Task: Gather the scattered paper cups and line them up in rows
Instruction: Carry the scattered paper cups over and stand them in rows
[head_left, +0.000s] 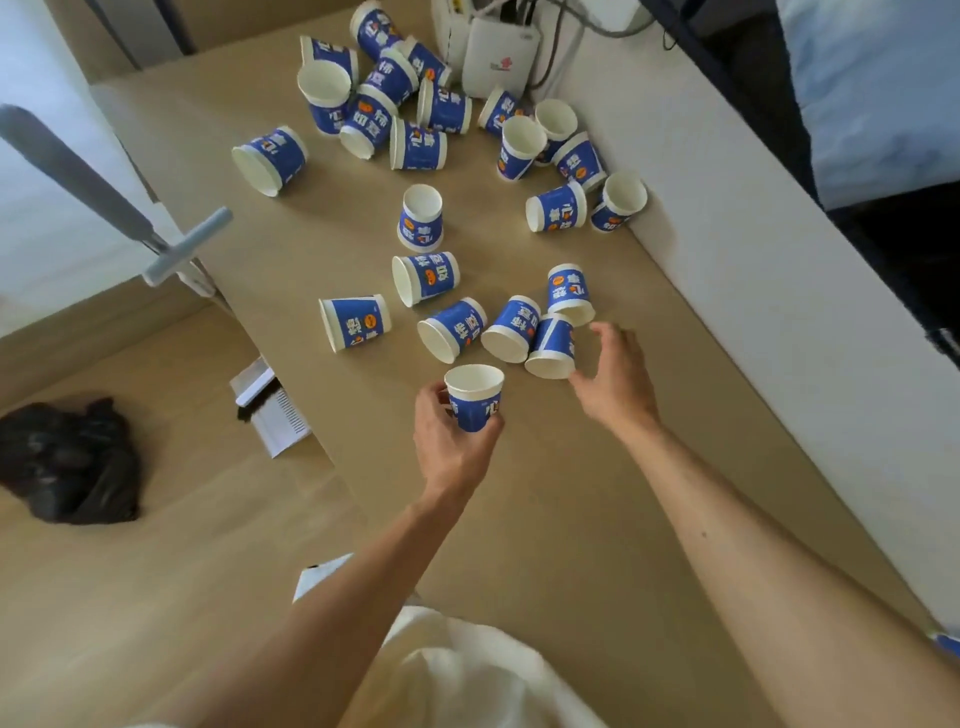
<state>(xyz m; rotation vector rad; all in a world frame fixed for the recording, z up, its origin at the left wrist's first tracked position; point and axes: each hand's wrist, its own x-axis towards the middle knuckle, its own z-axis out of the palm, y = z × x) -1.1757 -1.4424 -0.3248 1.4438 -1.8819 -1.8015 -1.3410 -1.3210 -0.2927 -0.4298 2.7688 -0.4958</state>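
Paper cups (423, 278) lie scattered over the worktop (545, 493), most of them on their sides. There is a loose cluster just beyond the hands and a denser pile toward twelve o'clock, beside a white box (498, 57). No row is formed yet, so the job looks barely begun. The left hand (454, 447) has fingers and thumb curled round one upright cup (475, 397), mouth up, above the bare near part of the worktop. The right hand (618, 374) is spread wide and holds nothing. Its fingers reach toward a tipped cup (550, 348) at about two o'clock from the upright one, though whether the fingertips touch it is hard to tell from this angle. To do this step well, set the upright cup down at the near left as the row's first marker, leaving bare surface toward three o'clock for the others. The right hand should take the tipped cup lightly by its side wall, since thin paper dents, and lift it clear without nudging the neighbours crowding it at ten and one o'clock, which would likely roll.
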